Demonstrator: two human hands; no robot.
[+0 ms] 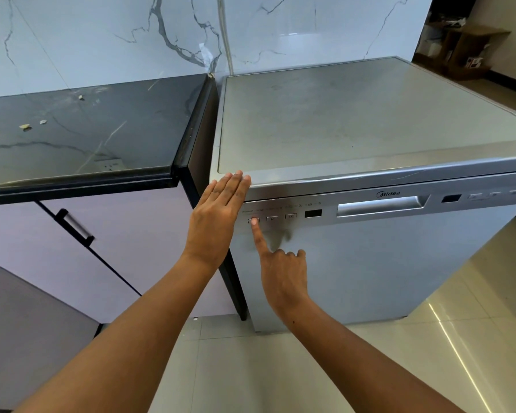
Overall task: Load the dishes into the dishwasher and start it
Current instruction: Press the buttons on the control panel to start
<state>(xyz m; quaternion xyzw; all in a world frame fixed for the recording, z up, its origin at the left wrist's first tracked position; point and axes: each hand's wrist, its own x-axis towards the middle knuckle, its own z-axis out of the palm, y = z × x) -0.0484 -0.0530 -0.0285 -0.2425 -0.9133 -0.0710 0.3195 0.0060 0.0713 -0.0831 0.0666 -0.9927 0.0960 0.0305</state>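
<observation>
Pressing with one straight index finger, the right hand (283,272) is touching the leftmost button (253,220) on the control strip while its other fingers are curling loosely into the palm, gripping nothing. Just left of it, the left hand (218,213) is lying flat and open, fingers straight and together, their tips resting against the top front corner of the dishwasher (370,263) near the middle of the frame. That machine is filling the right half of the picture, a boxy silver-grey unit with its door closed, a smooth matt front, a dull, faintly smudged flat top and a rounded metal-look trim along the upper edge. Two more small square buttons (281,217) are sitting in a row right of the pressed one, followed by a dark rectangular display (313,213) and a long recessed handle (382,205) with a shiny finish. On the left a glossy black counter (87,129) with pale veining is carrying a few small light crumbs, above a pale lilac cupboard door (125,234) with a slim black bar handle. White marble-patterned wall panels (131,34) with grey veins are running across the top, and shiny beige floor tiles (370,368) are reflecting light at lower right.
</observation>
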